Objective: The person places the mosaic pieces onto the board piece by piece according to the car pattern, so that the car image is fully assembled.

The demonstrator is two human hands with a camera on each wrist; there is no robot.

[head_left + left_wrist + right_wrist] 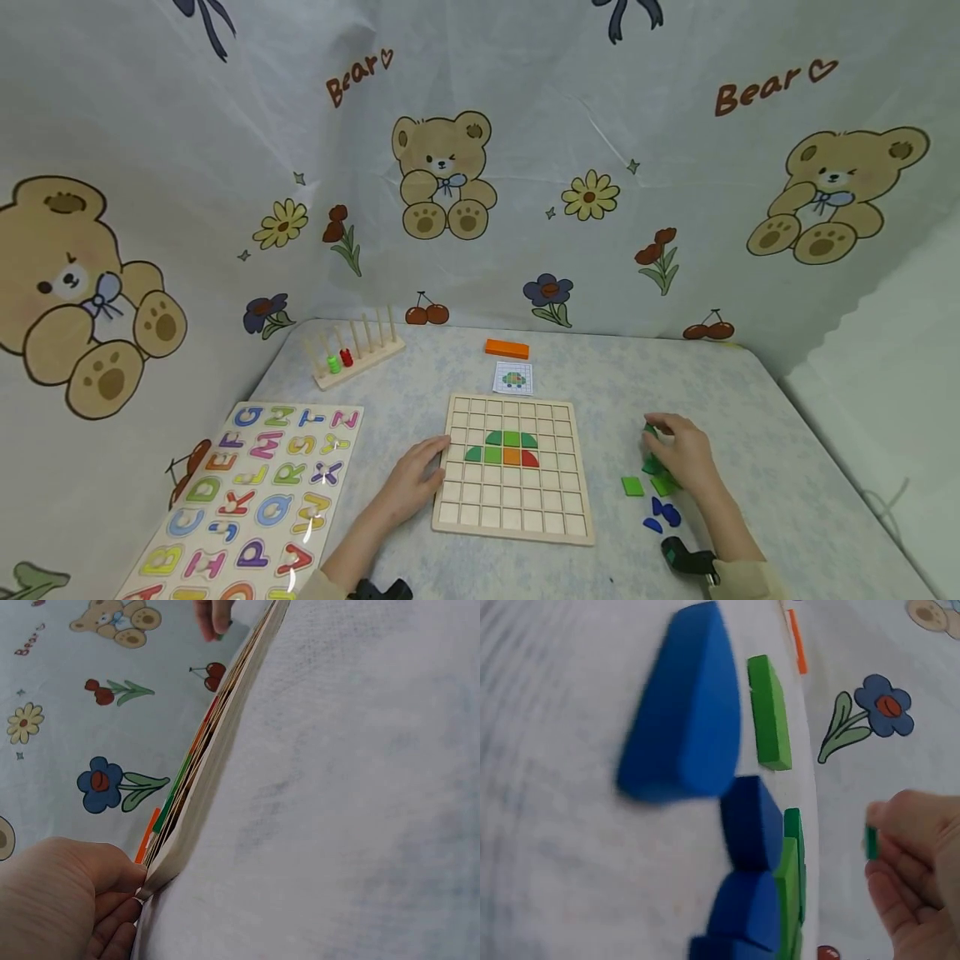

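My left hand (pixel 415 479) holds the left edge of a square wooden grid board (pixel 510 521); the left wrist view has its thumb and fingers at the board's rim (pixel 196 810). Green, orange and red pieces fill several cells in two rows, among them an orange square (pixel 512 456) and a red quarter-round piece (pixel 529 458). Right of the board, my right hand (pixel 684 454) pinches a dark green block (pixel 871 841) between thumb and fingers, raised over a pile of green pieces. Beside that hand lie a light green square (pixel 632 486) and several blue blocks (pixel 671 515).
A small pattern card (pixel 513 378) and an orange bar (pixel 507 348) lie behind the board. At the back left stands a wooden peg rack (pixel 360 364) with red and green beads. An alphabet board (pixel 251 475) covers the left side. A bear-print cloth (pixel 517 267) hangs behind.
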